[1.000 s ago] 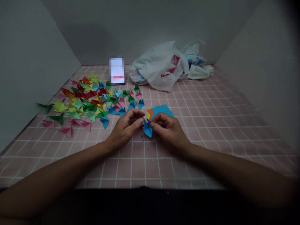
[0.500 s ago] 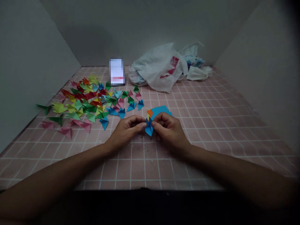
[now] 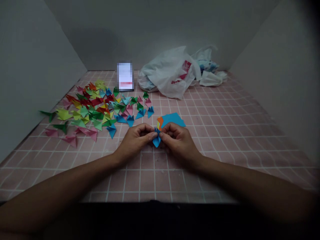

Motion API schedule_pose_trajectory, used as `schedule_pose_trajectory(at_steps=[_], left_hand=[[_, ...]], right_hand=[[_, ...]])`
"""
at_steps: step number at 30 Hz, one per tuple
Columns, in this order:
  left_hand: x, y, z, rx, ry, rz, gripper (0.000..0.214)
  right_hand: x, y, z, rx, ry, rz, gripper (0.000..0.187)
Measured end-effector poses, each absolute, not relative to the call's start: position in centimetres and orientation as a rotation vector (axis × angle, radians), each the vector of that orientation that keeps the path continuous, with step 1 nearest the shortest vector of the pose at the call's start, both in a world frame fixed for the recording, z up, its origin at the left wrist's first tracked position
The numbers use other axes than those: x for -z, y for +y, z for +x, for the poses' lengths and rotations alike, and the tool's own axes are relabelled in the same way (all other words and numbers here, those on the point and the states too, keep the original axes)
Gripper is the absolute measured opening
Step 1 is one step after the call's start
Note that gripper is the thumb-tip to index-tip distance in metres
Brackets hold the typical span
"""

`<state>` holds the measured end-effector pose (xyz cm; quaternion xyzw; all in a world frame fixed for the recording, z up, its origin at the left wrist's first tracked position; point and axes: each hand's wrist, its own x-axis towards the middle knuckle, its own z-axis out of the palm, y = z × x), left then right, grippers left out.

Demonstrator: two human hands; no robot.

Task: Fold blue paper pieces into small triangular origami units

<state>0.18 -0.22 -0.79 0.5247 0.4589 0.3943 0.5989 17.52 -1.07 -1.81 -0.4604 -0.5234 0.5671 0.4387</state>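
A small folded blue paper piece (image 3: pixel 156 139) is pinched from both sides just above the pink tiled surface (image 3: pixel 225 133). My left hand (image 3: pixel 136 139) grips its left edge with thumb and fingers closed. My right hand (image 3: pixel 178 140) holds its right side, fingers curled. Just behind my right hand lies a small stack of flat paper sheets (image 3: pixel 171 119), blue on top with orange and yellow edges showing.
Several folded paper pieces (image 3: pixel 96 106) in green, red, yellow, pink and blue spread over the left part of the surface. A phone (image 3: pixel 125 76) stands at the back. White plastic bags (image 3: pixel 172 71) lie at the back right. Grey walls close three sides.
My hands have drawn a little closer together on the blue piece, and the piece shows less between the fingers. Nothing else has moved.
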Motion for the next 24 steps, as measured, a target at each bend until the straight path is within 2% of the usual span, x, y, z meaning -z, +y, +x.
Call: schedule_pose_trajectory(at_steps=[8,24], left_hand=[[0.72,-0.17,0.30,-0.926,1.068,1.204,0.020],[0.22,0.00,-0.40,-0.891,1.158,1.461,0.020]], right_hand=[[1.71,-1.07,17.58,-1.406,-1.327,-1.148,0.028],[1.68,-1.00,18.04,-1.430,-1.486,-1.136,0.020]])
